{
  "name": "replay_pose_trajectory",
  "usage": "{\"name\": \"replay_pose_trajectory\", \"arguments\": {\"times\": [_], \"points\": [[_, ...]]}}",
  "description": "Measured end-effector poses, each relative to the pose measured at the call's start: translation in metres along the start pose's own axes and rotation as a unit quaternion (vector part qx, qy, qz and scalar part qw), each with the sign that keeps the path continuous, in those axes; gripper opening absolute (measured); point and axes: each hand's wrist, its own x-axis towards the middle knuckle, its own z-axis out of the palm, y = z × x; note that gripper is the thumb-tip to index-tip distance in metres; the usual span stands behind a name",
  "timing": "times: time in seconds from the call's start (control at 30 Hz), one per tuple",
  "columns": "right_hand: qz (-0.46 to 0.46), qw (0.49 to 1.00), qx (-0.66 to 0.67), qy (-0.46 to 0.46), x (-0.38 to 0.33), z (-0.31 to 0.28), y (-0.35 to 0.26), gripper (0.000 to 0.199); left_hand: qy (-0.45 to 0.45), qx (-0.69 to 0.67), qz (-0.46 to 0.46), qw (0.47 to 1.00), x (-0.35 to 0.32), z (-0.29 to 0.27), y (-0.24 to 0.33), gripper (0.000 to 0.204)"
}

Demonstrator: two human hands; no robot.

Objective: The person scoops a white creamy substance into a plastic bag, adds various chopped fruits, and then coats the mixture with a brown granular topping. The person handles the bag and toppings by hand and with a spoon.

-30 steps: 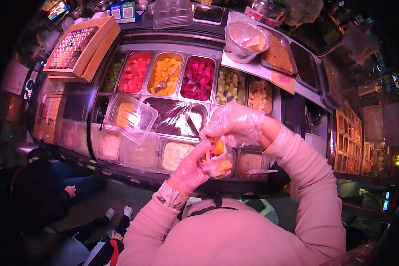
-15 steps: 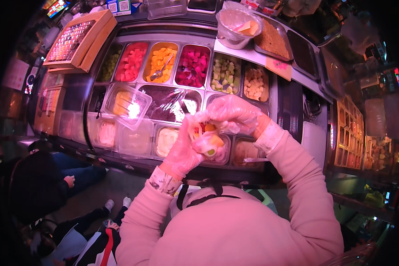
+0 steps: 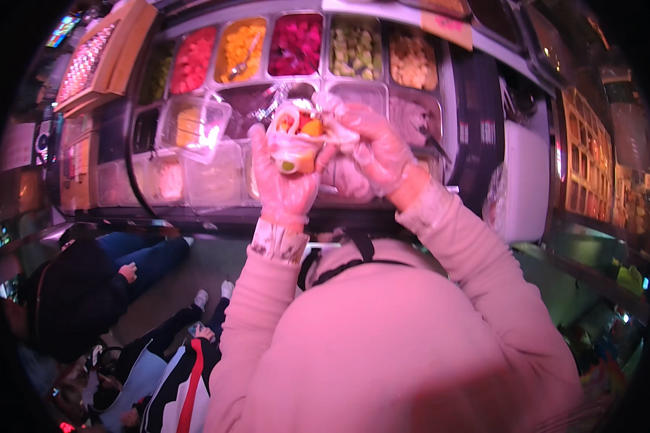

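Raised since before, left hand [image 3: 285, 180] grips the fruit cup [image 3: 296, 141]; right hand [image 3: 368, 148] pinches its rim.

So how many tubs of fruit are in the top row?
5, left to right: red, orange, dark pink, green, pale orange. A dim one further left may be hidden.

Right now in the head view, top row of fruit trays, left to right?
Red fruit tray → orange fruit tray → magenta fruit tray → green fruit tray → pale orange fruit tray.
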Motion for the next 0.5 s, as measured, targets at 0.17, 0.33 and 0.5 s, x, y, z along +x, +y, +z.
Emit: {"name": "replay_pose_trajectory", "arguments": {"times": [0.17, 0.33, 0.5], "points": [[0.001, 1.000, -0.012, -0.014, -0.004, -0.061, 0.016, 0.037, 0.143, 0.180, -0.007, 0.973, -0.007, -0.011, -0.023, 0.058], [0.202, 0.979, -0.005, -0.040, -0.006, -0.017, -0.023, 0.020, 0.030, 0.207, -0.060, 0.976, 0.004, -0.003, -0.023, 0.059], [0.154, 0.987, -0.018, -0.040, -0.028, 0.026, -0.022, 0.019, 0.003, 0.248, 0.016, 0.969, 0.004, 0.014, -0.022, 0.077]]}}
